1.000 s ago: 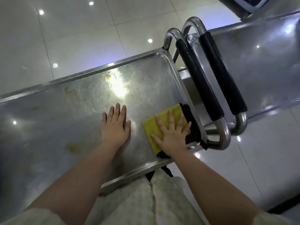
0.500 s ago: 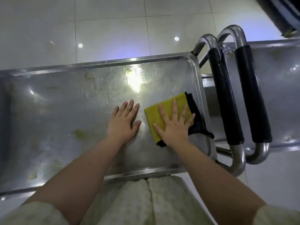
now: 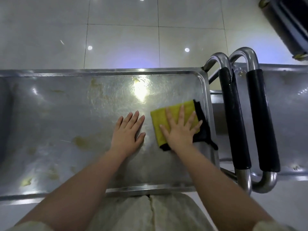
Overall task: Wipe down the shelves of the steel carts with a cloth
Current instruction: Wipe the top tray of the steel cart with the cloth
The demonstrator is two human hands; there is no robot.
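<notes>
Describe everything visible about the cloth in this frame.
The cloth is folded, yellow on its upper face, with a black layer or edging showing along its right side and near corner. It looks like soft microfibre. It lies flat on the steel cart shelf, close to the shelf's raised right rim. The right hand presses on it, palm down with fingers spread, covering much of it. The left hand rests on bare steel beside it, not touching it.

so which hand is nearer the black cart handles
Right. The right hand presses the cloth by the shelf's handle-side edge; the left hand lies flat farther from the handles.
</notes>
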